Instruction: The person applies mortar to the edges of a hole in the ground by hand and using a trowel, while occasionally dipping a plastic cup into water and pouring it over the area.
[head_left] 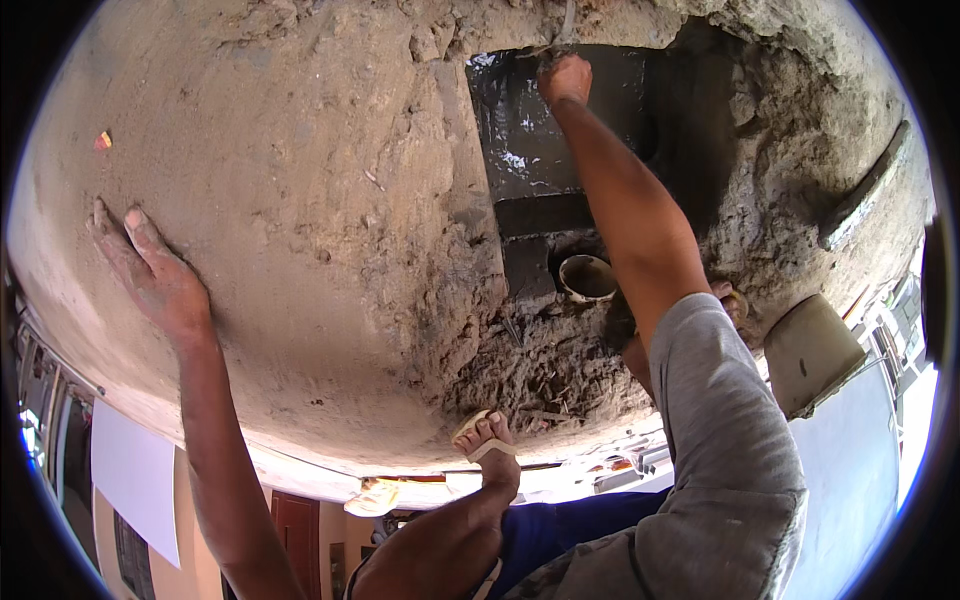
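Observation:
My left hand (160, 285) lies flat on packed brown soil (300, 200) at the left, fingers spread and holding nothing. My right arm stretches away from me into a dark rectangular pit (530, 150) with wet black walls. There my right hand (565, 80) is curled at the pit's far edge around a thin grey tool (568, 22), only a short piece of which shows. A round pipe opening (588, 278) sits in the pit wall beside my right forearm.
Loose clumped earth and roots (540, 370) lie between the pit and my sandalled foot (487, 440). A tan block-shaped container (812, 350) stands at the right, with a dark pipe (865, 190) running through the soil beyond it.

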